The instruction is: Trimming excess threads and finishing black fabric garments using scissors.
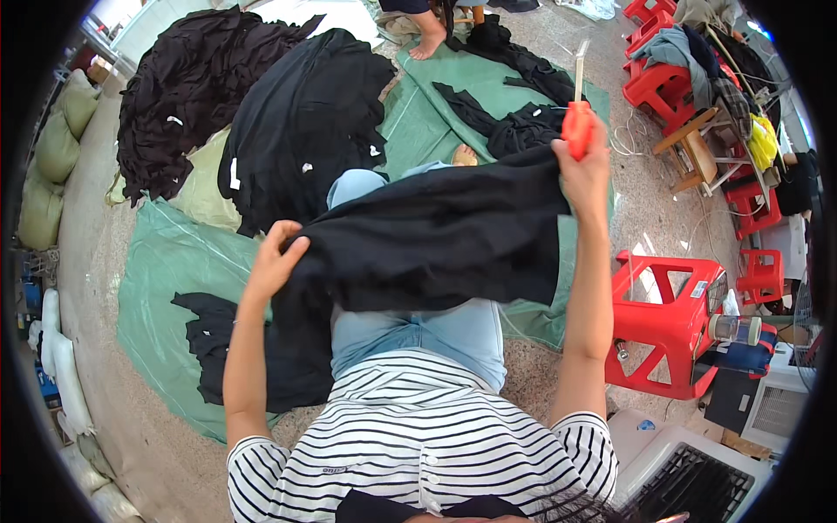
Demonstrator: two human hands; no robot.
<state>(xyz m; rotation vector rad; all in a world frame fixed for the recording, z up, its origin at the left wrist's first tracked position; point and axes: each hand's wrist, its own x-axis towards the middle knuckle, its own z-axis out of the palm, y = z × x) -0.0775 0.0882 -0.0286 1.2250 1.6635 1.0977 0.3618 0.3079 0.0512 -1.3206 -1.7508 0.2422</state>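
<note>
A black garment (436,231) is stretched across my lap, over my light blue jeans. At its left end my left hand (277,257) is closed, with thumb and fingers pinching the cloth. My right hand (586,166) grips red-handled scissors (577,129), their narrow metal blades pointing up and away, and also holds the garment's upper right corner. Part of the cloth hangs down by my left forearm, near a black piece (212,336) lying on the green sheet (161,288).
Two big heaps of dark garments, one brownish-black (187,91) and one black (305,113), stand ahead on the left. More black clothes (523,126) lie ahead, near another person's bare foot (427,39). A red stool (649,349) stands at my right, beside a clear jar (734,329).
</note>
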